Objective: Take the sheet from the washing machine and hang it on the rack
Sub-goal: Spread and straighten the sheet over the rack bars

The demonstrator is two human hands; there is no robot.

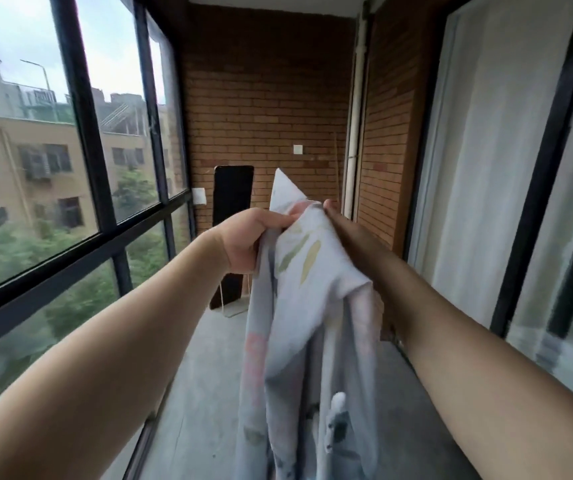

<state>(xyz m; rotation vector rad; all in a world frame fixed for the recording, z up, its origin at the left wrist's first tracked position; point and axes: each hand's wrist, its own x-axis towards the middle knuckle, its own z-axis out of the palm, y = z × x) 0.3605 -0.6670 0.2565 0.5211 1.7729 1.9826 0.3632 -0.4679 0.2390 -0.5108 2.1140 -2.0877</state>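
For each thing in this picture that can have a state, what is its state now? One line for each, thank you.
Sheet: held up in the air, bunched, hanging down, not yet on a rack.
Left hand: fingers closed on the sheet's top edge.
Right hand: gripping the sheet from the other side, mostly hidden by it.
Dark board: upright, leaning on the brick wall.
Windows: shut.

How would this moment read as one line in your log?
stage: carrying | left hand: gripping sheet | right hand: gripping sheet | sheet: bunched, hanging down | rack: not clearly seen
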